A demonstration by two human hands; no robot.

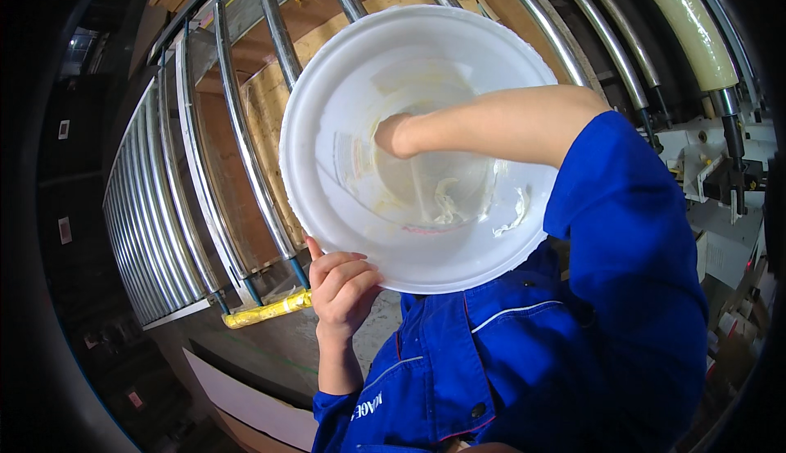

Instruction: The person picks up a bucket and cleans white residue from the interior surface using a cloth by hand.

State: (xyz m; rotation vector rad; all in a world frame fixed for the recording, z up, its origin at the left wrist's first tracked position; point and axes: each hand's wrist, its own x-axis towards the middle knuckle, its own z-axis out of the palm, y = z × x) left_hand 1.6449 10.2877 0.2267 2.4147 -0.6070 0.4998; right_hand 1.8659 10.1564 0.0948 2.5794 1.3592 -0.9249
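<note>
A white plastic bucket (325,207), round and wide-mouthed, is tilted so that its inside faces me. My left hand (347,287) grips its rim at the lower left. From the right, my bare right forearm crosses the mouth, and my right hand (396,136) is deep inside near the bottom. Its fingers are mostly hidden, so whether it holds anything cannot be told. Whitish paste (521,210) clings in smears to the inner wall, with more paste (446,201) lower inside. Yellowish residue marks the wall around my right hand.
Beyond the bucket runs a conveyor of metal rollers (236,127), with wooden boards (264,103) beneath. A yellow-wrapped bar (267,310) is at its near end. A thick cream-coloured roller (688,23) and white machine parts (706,146) stand at the right. A pale panel (245,398) lies lower left.
</note>
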